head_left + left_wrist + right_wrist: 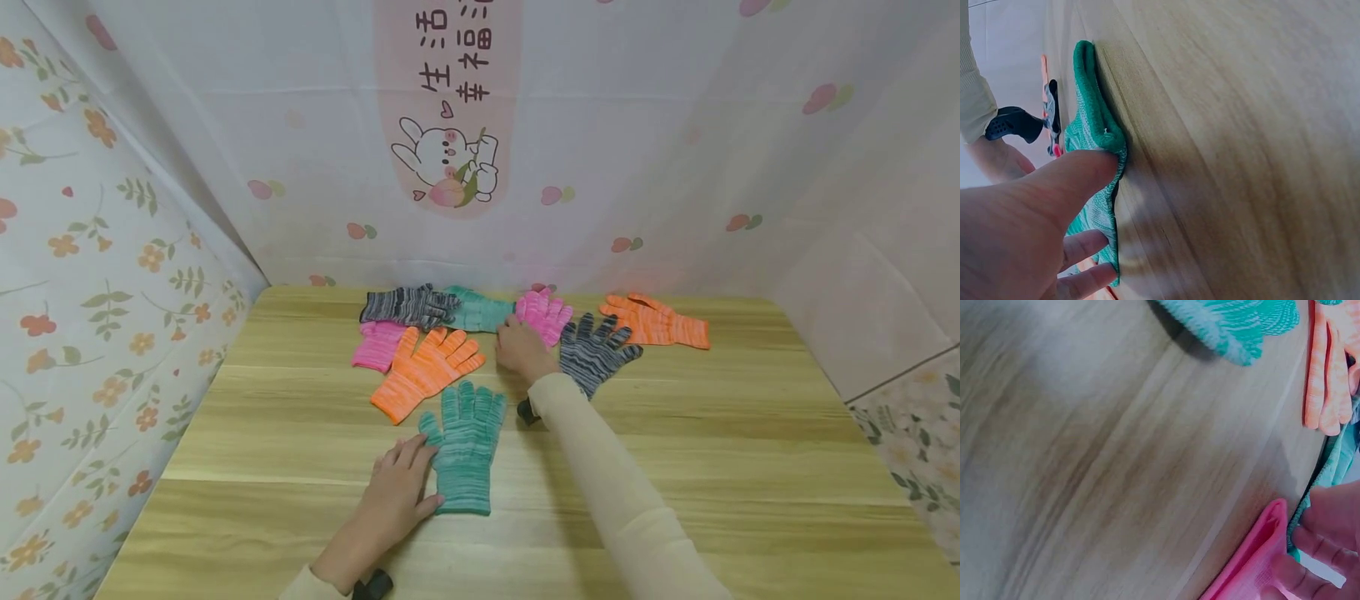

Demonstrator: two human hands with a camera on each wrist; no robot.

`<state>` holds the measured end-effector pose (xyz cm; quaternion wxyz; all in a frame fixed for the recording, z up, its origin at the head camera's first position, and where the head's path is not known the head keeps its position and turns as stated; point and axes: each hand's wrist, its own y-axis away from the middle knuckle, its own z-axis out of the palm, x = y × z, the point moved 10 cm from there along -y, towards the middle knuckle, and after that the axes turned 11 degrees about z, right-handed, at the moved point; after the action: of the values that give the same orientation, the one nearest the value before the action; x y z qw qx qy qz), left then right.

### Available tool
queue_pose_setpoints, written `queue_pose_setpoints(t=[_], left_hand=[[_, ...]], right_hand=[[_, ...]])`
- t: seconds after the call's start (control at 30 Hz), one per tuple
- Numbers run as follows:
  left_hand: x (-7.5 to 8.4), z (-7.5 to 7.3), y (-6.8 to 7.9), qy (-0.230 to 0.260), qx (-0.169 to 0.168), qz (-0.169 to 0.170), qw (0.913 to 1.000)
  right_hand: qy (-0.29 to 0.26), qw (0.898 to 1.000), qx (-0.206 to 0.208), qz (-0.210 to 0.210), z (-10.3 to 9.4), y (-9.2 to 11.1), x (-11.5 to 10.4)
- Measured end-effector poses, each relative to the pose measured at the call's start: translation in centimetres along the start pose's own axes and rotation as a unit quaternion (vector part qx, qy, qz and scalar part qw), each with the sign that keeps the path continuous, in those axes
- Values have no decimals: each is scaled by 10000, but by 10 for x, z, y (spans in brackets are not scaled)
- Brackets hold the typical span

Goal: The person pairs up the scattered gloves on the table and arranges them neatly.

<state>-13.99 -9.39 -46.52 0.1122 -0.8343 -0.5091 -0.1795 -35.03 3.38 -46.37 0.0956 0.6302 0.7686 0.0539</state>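
Left hand (397, 483): fingers extended and relaxed, fingertips touching the left edge of the front teal glove (467, 462). The left wrist view shows the thumb against the cuff. This glove lies flat on the tabletop (247, 483), just right of the left hand, cuff toward the person.

Right hand (522, 346): fingers loosely bent, positioned where the rear teal glove (483, 312) meets the right pink glove (546, 312). Whether cloth is held between the fingertips cannot be determined.

Right of the right hand: the right dark striped glove (596, 354), nearest, then the right orange glove (656, 323). Left of the right hand: the left orange glove (427, 371); farther left, the left dark striped glove (403, 306) and left pink glove (378, 346).
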Motion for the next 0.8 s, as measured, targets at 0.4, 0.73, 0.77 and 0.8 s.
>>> queue_pose_setpoints(t=[0.4,0.73,0.77,0.8], left_hand=[[2,1,1,-40,-23,64,10000],[1,-1,0,-49,4,48,10000],[1,-1,0,-46,5,46,10000],[1,-1,0,-44,21,52,10000]], right_hand=[[664,9963,482,253,1,-12,1],[458,9962,707,202,-2,-11,4],[291,9964,766,230,-4,-11,6],[95,9955,912,227,-9,-10,7]])
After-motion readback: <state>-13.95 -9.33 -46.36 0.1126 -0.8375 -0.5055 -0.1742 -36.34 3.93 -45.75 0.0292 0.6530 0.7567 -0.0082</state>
